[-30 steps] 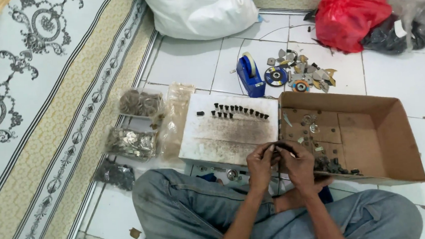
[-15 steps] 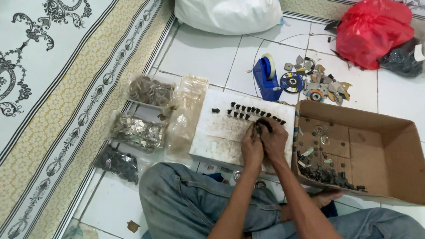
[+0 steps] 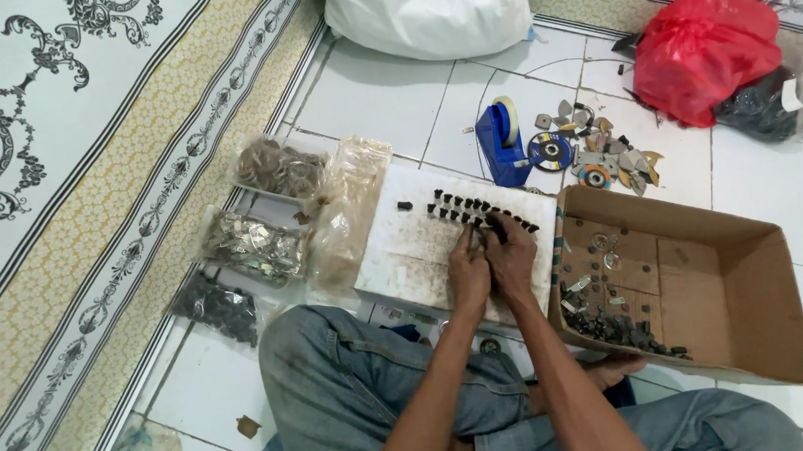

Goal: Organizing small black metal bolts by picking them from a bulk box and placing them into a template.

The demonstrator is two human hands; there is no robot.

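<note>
I sit cross-legged in jeans on a tiled floor. My left hand (image 3: pixel 469 270) and my right hand (image 3: pixel 511 255) are pressed together over a white foam board (image 3: pixel 403 249). Both sets of fingertips pinch at the row of small dark parts (image 3: pixel 461 207) that stand along the board's far edge. What lies between the fingers is too small to make out. To the right of the board, touching it, an open cardboard box (image 3: pixel 735 277) holds several small metal parts (image 3: pixel 616 323).
Clear plastic bags of small parts (image 3: pixel 257 247) lie left of the board beside a patterned carpet (image 3: pixel 59 183). A blue tape dispenser (image 3: pixel 506 143), loose discs and scraps (image 3: pixel 594 151), a white sack (image 3: pixel 429 12) and a red bag (image 3: pixel 702 54) lie beyond.
Both hands have moved from near my lap up onto the board, to the row of dark parts. The camera has tilted and shifted slightly.
</note>
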